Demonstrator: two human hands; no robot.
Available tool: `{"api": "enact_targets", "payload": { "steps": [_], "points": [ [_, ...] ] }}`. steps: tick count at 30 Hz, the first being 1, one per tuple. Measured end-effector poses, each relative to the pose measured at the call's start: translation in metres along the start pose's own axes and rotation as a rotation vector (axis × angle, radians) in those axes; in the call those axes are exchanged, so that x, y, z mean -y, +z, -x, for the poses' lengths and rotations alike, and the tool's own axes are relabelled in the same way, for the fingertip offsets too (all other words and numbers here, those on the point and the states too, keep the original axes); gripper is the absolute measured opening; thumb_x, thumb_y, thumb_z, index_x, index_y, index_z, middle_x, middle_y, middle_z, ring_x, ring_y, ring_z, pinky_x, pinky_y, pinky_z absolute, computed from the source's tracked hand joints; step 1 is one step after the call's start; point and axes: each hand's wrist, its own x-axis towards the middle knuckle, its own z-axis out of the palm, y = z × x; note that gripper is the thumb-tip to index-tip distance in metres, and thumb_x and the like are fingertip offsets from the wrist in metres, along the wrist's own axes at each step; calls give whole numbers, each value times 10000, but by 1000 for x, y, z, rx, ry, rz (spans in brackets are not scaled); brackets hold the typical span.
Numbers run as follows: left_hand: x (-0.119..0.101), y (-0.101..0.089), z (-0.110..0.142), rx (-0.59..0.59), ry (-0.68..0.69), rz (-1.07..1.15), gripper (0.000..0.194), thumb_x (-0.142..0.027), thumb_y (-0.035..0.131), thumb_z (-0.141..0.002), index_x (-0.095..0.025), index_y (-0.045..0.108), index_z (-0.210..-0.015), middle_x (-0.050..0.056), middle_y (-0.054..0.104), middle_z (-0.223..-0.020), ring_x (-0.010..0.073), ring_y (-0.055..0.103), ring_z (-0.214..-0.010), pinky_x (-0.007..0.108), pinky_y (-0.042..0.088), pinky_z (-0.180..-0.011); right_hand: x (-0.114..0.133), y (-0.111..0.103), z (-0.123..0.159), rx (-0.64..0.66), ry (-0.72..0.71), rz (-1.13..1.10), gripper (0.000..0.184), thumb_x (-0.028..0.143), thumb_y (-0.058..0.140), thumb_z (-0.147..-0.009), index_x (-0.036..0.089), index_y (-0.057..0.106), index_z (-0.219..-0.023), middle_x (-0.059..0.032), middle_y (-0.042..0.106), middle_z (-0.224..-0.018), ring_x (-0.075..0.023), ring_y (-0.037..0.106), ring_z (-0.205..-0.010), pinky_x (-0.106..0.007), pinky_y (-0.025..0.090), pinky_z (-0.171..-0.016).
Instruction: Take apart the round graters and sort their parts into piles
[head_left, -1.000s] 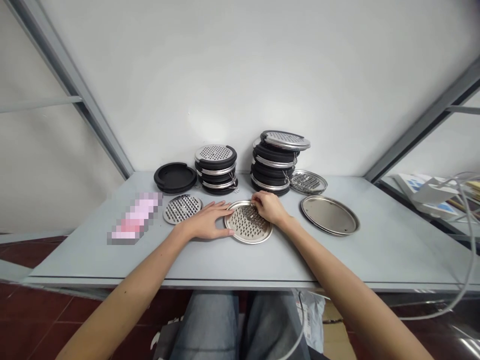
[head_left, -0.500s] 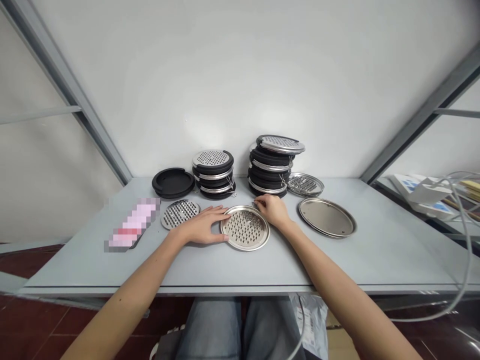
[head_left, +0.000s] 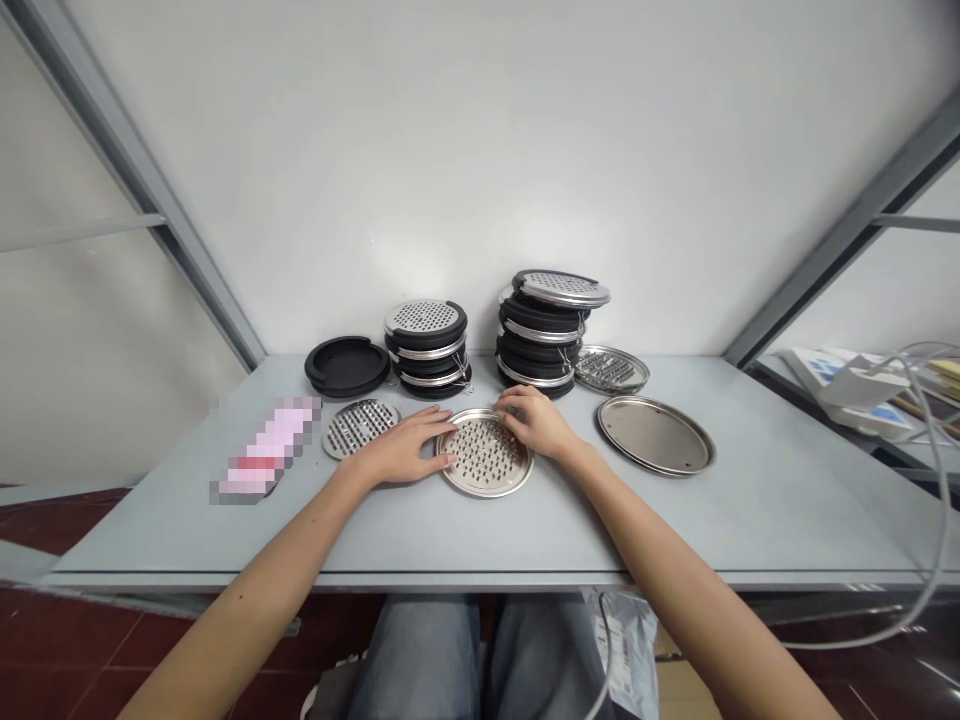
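Note:
A round metal grater plate [head_left: 486, 460] lies in front of me, its raised rim and rough holes facing up. My left hand [head_left: 401, 449] grips its left rim, thumb and fingers apart along the edge. At the upper right rim, my right hand [head_left: 538, 422] has its fingers bent over the edge of the same plate. Whether a small part sits under those fingers is hidden. Just behind my left hand lies another grater disc [head_left: 361, 428], with rows of slots. To the right, a plain metal plate [head_left: 657, 435] rests flat, with small holes near its rim.
A black round tray [head_left: 347, 366] stands at the back left. Beside it are a shorter stack of graters [head_left: 426, 345] and a taller stack [head_left: 544, 335] with wire clasps. Another grater disc [head_left: 611, 369] lies behind the plain plate. A blurred pink item [head_left: 270, 448] is at left.
The grater plate has shifted slightly left and back. My right fingers, pinched just behind its rim before, now lie over the rim. My left hand has hardly moved.

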Motion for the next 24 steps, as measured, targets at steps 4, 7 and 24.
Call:
{"api": "enact_targets", "payload": {
  "steps": [4,7,24],
  "points": [
    [0,2,-1,6,37,-1,581,-552,528,-874,-263,487,-1376,25,402,-1492,250,257,-1427,430,245,-1165,-1,2,-1,59,-33,-30,141,176,592,-818,186,726,-859,-82,674,-1029,-222,594,-980,-369,441,-922],
    [1,3,-2,10,40,-17,579,-543,530,-873,-269,483,-1381,23,402,-1492,250,253,-1429,436,249,-1161,1,2,-1,88,-46,-63,126,163,603,-806,190,725,-819,-76,684,-1014,-218,608,-958,-373,443,-915],
    [0,6,0,-15,40,-26,586,-551,524,-876,-262,478,-1384,55,400,-1492,273,286,-1414,458,282,-1138,5,-6,-1,130,70,-57,73,205,660,-723,196,731,-705,-69,678,-1016,-215,634,-926,-358,452,-903]
  ]
}}
